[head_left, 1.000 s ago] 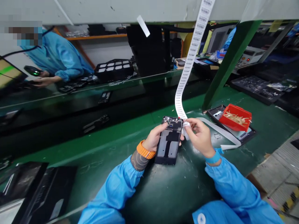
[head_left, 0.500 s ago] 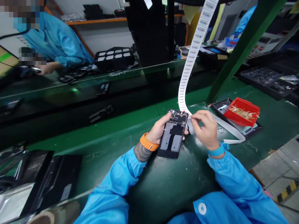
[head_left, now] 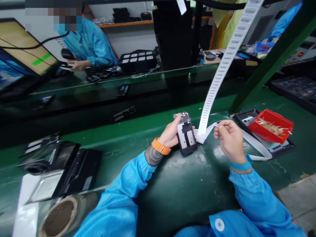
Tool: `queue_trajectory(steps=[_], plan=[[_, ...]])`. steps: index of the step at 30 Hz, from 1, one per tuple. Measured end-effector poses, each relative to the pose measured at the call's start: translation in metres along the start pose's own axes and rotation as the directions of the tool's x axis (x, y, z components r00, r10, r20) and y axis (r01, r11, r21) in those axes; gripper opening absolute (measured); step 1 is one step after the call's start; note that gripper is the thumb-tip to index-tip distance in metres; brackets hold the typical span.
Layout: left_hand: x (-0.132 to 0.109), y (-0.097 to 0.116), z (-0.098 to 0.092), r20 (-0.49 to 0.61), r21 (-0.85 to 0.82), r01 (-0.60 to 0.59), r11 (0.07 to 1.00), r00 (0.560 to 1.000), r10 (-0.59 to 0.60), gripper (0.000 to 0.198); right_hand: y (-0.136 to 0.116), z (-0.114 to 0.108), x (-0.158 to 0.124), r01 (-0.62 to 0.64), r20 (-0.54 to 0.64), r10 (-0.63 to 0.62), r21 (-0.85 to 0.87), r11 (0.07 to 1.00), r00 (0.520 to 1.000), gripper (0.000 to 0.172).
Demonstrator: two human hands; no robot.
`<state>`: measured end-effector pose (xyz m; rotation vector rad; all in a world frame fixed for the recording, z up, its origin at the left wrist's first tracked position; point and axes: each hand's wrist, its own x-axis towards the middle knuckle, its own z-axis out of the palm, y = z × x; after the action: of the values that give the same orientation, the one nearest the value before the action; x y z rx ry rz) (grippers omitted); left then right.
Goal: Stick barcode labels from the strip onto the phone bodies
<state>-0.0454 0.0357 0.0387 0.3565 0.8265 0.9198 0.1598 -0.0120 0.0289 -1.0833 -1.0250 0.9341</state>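
Observation:
My left hand (head_left: 171, 134) grips an open black phone frame (head_left: 186, 136) by its left side, tilted up off the green bench mat (head_left: 182, 187). A long white strip of barcode labels (head_left: 223, 67) hangs down from above and bends at the mat just right of the phone. My right hand (head_left: 229, 140) is closed in a pinch on a small white label (head_left: 216, 124) at the strip's free end, a little right of the phone.
A red bin (head_left: 271, 126) of small parts sits on a black tray at the right. A green post (head_left: 270, 56) slants up behind it. A dark conveyor (head_left: 98, 95) carries phone parts. Black fixtures (head_left: 61, 164) lie at the left. Another person (head_left: 86, 44) works across the line.
My right hand has pulled away to the right from the phone, with a label pinched in it. The phone has turned and tilted in my left hand. The view has shifted right.

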Motion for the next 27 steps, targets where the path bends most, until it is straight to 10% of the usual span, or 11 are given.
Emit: queue_trajectory(steps=[8,16,27], plan=[[0.021,-0.010,-0.011,0.112,-0.391,-0.225,0.893,0.951,0.288,0.055,0.004,0.051,-0.046,-0.564,0.476,0.424,0.199,0.802,0.770,0.028],[0.032,-0.021,0.029,0.226,-0.339,-0.201,0.919,0.931,0.287,0.053,0.004,0.059,-0.058,-0.336,0.357,0.331,-0.050,0.941,0.874,0.023],[0.053,-0.030,0.010,0.289,-0.350,-0.267,0.898,0.881,0.374,0.060,0.006,0.058,-0.058,-0.251,0.347,0.281,-0.129,0.959,0.895,0.020]])
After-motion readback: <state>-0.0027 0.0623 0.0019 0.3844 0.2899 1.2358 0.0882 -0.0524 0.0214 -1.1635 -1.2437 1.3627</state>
